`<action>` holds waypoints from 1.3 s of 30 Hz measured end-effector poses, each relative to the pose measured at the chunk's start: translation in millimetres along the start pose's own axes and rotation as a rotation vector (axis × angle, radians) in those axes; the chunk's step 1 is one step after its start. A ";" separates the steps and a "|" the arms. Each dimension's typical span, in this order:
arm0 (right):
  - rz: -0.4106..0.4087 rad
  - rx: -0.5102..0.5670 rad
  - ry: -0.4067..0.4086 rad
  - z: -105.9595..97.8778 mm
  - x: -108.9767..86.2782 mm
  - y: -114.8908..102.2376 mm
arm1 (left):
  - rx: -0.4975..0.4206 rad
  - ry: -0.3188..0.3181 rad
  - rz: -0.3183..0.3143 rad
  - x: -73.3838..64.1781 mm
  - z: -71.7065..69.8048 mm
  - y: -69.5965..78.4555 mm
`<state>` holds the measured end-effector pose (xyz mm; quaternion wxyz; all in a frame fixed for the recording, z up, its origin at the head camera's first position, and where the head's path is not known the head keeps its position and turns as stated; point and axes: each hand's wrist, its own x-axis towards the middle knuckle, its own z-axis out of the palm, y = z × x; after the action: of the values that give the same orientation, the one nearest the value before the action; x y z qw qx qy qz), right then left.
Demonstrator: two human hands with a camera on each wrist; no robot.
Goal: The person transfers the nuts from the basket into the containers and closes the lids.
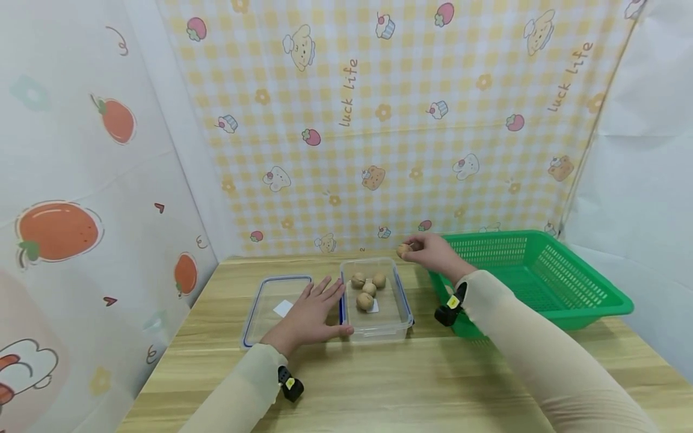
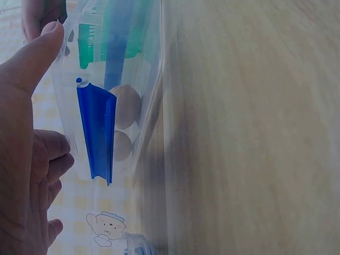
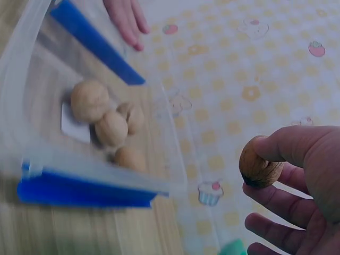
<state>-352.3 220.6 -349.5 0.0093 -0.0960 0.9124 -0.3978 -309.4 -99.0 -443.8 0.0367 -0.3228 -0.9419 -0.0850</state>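
My right hand (image 1: 435, 255) pinches a walnut (image 3: 260, 162) between thumb and fingers, in the air between the clear plastic box and the green basket. Inside the clear box (image 1: 403, 300), several walnuts (image 1: 365, 300) lie together beside a small white label. My left hand (image 1: 314, 316) is spread with its fingers straight along the box's left side, the fingertips and thumb at its rim. The left wrist view shows the thumb and fingers (image 2: 56, 151) by the box wall, near a blue side latch (image 2: 98, 133). Another blue latch (image 3: 90, 191) hangs on the opposite side.
A green perforated basket (image 1: 585, 270) stands on the right of the wooden table (image 1: 379, 385); no contents show in its visible part. The box's clear lid (image 1: 260, 307), with a blue seal, lies flat at the left. A checked cloth (image 1: 400, 150) hangs behind.
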 end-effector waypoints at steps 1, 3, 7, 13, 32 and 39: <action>-0.001 -0.003 0.003 3.1 1.8 -2.8 | 0.001 -0.001 -0.001 -0.2 0.1 0.0; -0.005 -0.007 0.007 9.0 5.4 -7.8 | 0.002 -0.004 -0.004 0.0 0.3 -0.1; -0.007 -0.005 0.013 19.3 12.2 -14.8 | 0.000 -0.012 -0.016 0.8 -0.2 -0.2; -0.012 0.032 -0.004 34.5 20.5 -17.5 | -0.008 -0.012 -0.013 1.5 -0.1 -1.3; 0.069 -0.029 -0.004 70.5 45.4 -15.3 | -0.035 0.001 -0.009 1.4 0.4 -2.1; 0.090 -0.028 0.006 75.0 44.3 -18.4 | -0.034 -0.003 -0.015 0.9 0.3 -1.7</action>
<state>-385.7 145.9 -384.8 0.0232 -0.0539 0.9213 -0.3843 -311.2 -99.8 -444.1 0.0293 -0.3164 -0.9428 -0.1007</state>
